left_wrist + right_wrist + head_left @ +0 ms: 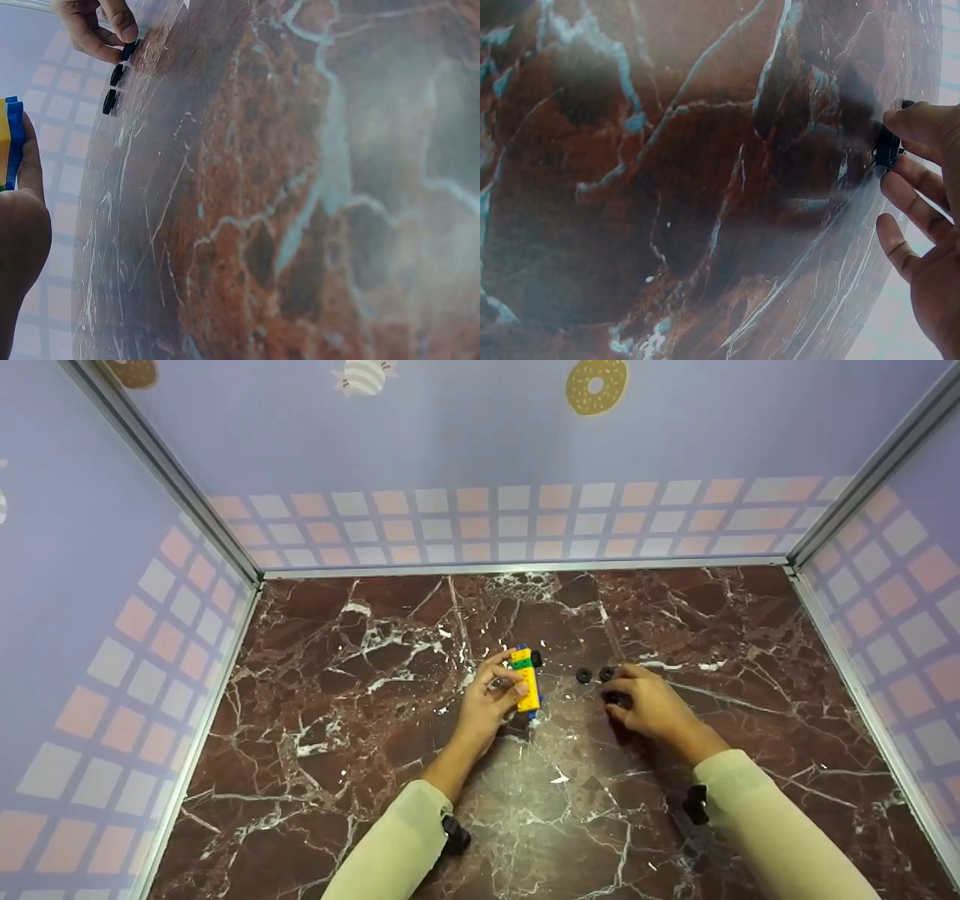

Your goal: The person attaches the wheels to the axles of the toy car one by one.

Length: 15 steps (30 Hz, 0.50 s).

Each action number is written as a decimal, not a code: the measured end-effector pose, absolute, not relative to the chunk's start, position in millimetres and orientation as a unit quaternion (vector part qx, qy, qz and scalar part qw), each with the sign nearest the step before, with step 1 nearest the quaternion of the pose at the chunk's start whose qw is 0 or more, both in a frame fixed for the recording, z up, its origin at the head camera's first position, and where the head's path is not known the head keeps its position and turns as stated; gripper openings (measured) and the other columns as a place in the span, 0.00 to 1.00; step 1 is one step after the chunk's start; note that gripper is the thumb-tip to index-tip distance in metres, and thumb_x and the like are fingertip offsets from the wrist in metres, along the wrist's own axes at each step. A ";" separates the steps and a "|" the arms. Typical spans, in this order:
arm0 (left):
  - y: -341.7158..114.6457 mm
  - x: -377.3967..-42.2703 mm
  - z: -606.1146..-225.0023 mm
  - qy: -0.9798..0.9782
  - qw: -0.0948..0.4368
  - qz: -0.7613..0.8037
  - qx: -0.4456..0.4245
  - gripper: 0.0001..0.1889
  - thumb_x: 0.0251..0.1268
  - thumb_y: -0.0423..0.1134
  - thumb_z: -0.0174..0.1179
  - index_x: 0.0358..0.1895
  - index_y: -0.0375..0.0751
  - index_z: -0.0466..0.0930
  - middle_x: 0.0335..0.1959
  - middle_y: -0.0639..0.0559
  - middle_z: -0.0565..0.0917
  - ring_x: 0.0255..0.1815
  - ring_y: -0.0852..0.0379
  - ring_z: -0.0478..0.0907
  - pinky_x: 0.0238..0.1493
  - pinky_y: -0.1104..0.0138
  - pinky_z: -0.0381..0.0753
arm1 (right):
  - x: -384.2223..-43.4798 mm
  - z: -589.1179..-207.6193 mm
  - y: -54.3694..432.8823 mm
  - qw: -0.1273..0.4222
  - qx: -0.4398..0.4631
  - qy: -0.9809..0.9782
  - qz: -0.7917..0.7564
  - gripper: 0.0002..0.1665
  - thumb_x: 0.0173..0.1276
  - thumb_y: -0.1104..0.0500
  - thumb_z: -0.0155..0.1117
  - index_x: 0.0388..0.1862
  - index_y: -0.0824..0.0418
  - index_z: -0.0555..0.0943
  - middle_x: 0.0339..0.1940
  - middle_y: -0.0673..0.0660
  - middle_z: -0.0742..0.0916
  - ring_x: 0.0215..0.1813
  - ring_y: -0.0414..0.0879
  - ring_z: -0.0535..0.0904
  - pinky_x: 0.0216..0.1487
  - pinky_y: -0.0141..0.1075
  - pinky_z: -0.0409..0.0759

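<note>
My left hand (484, 701) grips a toy car built of yellow, green and blue bricks (528, 682), with a black wheel (536, 658) on its far right side. Only the car's blue and yellow end (13, 142) shows at the edge of the left wrist view. To the right, my right hand (651, 701) is low at the table and pinches a small black wheel (887, 144) between thumb and finger. Two more black wheels, one nearer the car (583, 675) and one by my right fingertips (606, 673), rest on the table.
The tabletop (337, 780) is dark red marble with white veins, and small white specks dot it. Lilac panels with pink and white squares (472, 525) wall it in at the back and both sides, joined by metal strips.
</note>
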State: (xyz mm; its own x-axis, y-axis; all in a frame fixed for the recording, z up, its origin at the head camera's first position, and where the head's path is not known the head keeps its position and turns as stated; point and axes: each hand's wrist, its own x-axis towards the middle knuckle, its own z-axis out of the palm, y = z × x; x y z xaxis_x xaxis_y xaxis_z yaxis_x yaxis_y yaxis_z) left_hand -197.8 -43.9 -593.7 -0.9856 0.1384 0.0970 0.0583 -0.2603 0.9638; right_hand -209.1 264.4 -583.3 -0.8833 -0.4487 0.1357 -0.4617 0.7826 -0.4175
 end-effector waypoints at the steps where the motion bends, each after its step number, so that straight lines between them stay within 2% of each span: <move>1: -43.8 -197.8 -593.8 0.608 0.025 0.790 0.081 0.15 0.72 0.26 0.70 0.51 0.17 0.77 0.84 0.34 0.67 0.72 0.43 0.80 0.63 0.67 0.91 | -208.7 -583.6 264.8 0.015 0.243 -0.943 0.226 0.20 0.65 0.64 0.80 0.56 0.64 0.92 0.57 0.67 0.87 0.58 0.66 0.87 0.65 0.62 0.89; 3: -43.5 -197.7 -593.9 0.609 0.025 0.789 0.080 0.15 0.71 0.27 0.70 0.48 0.16 0.76 0.83 0.35 0.68 0.73 0.46 0.79 0.64 0.68 0.90 | -208.0 -584.3 265.5 0.014 0.246 -0.942 0.228 0.20 0.65 0.65 0.79 0.57 0.65 0.92 0.56 0.67 0.87 0.57 0.66 0.87 0.64 0.61 0.90; 8: -43.1 -197.2 -593.9 0.607 0.024 0.789 0.091 0.15 0.71 0.27 0.71 0.47 0.16 0.77 0.83 0.34 0.68 0.71 0.50 0.79 0.65 0.69 0.89 | -207.2 -585.8 266.7 0.011 0.244 -0.941 0.235 0.21 0.65 0.66 0.78 0.58 0.65 0.92 0.56 0.68 0.87 0.57 0.67 0.87 0.65 0.62 0.89; 15: -43.2 -196.1 -594.1 0.597 0.032 0.795 0.106 0.16 0.72 0.27 0.71 0.49 0.15 0.77 0.84 0.32 0.66 0.73 0.51 0.77 0.67 0.69 0.88 | -207.1 -586.2 267.3 0.018 0.250 -0.938 0.241 0.21 0.64 0.70 0.78 0.57 0.65 0.92 0.59 0.70 0.88 0.59 0.69 0.88 0.66 0.62 0.89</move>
State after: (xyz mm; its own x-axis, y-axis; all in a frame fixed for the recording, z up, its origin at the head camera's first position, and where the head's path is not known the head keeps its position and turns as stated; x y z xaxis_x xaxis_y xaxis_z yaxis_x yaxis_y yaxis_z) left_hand -196.1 -43.2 -594.1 -0.9755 0.1770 0.1305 0.0758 -0.2863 0.9551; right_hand -207.1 267.3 -586.2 -0.8748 -0.4595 0.1537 -0.4766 0.7588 -0.4439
